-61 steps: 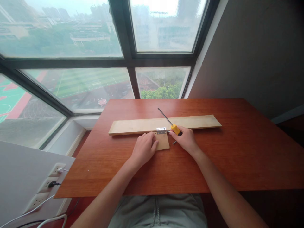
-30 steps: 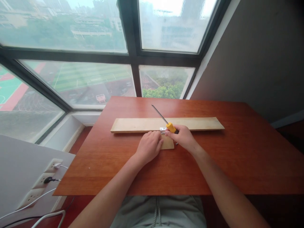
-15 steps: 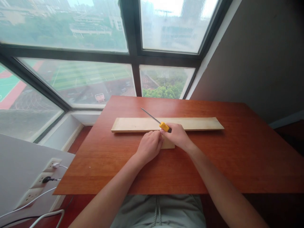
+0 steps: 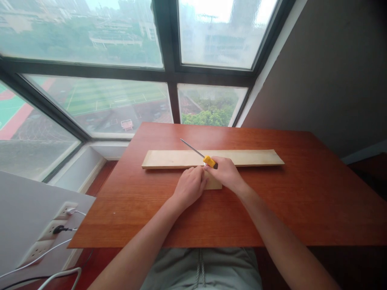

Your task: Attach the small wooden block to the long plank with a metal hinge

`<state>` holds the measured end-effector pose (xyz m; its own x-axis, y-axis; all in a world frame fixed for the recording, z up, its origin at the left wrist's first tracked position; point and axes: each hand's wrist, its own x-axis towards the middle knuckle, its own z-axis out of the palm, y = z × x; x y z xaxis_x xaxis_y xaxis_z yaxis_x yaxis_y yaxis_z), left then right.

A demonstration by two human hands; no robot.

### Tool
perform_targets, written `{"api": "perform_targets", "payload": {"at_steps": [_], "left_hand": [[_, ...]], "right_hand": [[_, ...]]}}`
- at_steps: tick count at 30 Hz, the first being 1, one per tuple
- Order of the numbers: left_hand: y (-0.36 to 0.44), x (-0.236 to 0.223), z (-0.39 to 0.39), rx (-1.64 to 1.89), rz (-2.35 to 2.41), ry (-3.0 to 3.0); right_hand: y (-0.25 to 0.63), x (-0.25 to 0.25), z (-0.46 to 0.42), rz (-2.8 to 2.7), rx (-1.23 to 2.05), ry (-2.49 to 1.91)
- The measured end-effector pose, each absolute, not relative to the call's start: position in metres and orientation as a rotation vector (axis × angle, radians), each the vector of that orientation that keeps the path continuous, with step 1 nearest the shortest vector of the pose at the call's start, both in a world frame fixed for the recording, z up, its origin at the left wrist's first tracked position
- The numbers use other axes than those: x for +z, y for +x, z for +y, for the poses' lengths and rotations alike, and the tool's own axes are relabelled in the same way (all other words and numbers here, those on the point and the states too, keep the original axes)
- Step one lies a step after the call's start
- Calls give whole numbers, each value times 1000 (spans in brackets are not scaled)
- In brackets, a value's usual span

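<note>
A long pale wooden board (image 4: 169,158) lies crosswise on the table, and a smaller wooden piece (image 4: 214,183) meets its near edge. My left hand (image 4: 190,184) is closed with curled fingers over the left side of the small piece, partly covering it. My right hand (image 4: 226,171) keeps a screwdriver (image 4: 208,160) with a yellow and black handle in its grip, the metal shaft pointing up and left above the long board. The right thumb and fingertips come close to the left fingers at the joint of the two pieces. Anything small between those fingertips is hidden.
The reddish-brown wooden table (image 4: 127,217) ends just in front of my lap. Large windows (image 4: 121,96) stand beyond it, and a grey wall (image 4: 326,72) rises at the right. At the lower left are wall sockets (image 4: 40,248) with plugs and cables.
Almost everything stays in place. The right fingertips shift very slightly near the joint, and the screwdriver keeps nearly the same tilt.
</note>
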<state>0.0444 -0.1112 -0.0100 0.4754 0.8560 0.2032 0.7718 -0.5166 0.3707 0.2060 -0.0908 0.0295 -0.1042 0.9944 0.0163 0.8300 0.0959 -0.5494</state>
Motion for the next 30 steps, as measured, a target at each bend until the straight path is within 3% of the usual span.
{"api": "perform_targets", "payload": {"at_steps": [16,23,30], "left_hand": [[43,-7,-112,488,1410,2457],[43,-7,-111,501,1402,2444],[43,-5,-112,498,1405,2445]], "right_hand": [[257,23,-111,-1857,573,-1730],[270,15,-134,-1973,741,-1693],[268,4,-140,-2130,510,-1784]]}}
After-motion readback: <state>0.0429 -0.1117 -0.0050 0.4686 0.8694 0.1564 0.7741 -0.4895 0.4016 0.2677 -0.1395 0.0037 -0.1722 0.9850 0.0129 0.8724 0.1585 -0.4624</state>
